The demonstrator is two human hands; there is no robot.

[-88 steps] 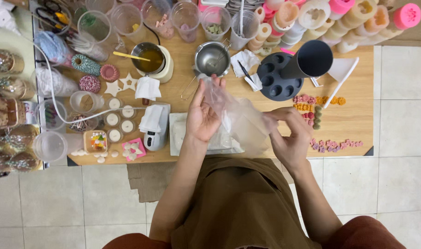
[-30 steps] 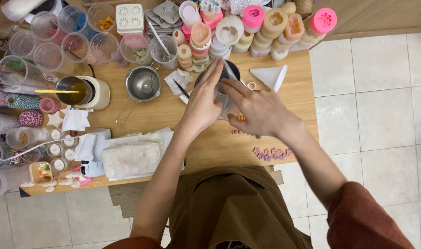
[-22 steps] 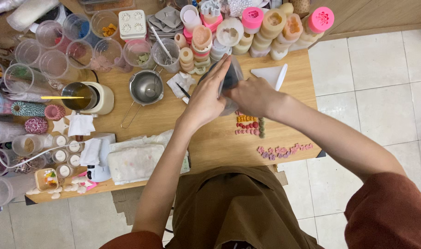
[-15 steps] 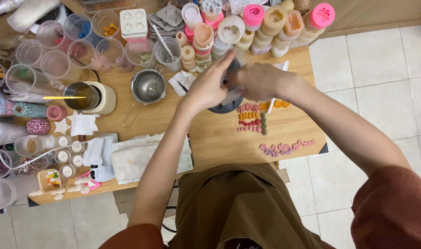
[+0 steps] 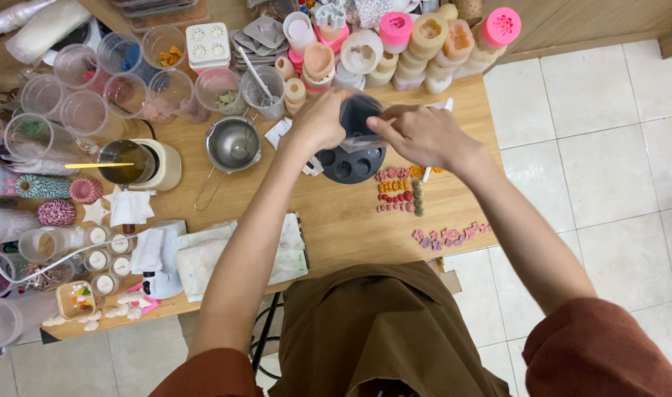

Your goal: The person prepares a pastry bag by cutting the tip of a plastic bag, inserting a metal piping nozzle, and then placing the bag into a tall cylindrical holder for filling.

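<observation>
Left hand (image 5: 320,121) and right hand (image 5: 418,134) both gripping dark cup (image 5: 358,121), held over round black mould (image 5: 350,160), wooden table (image 5: 336,220) beneath

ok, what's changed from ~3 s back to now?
Both hands left the clear plastic bag, which now lies on the table, and moved up to the dark cup above the round dark mould. Left hand and right hand each hold it. The camera shifted too. Pot, jars and small coloured pieces stayed put.
</observation>
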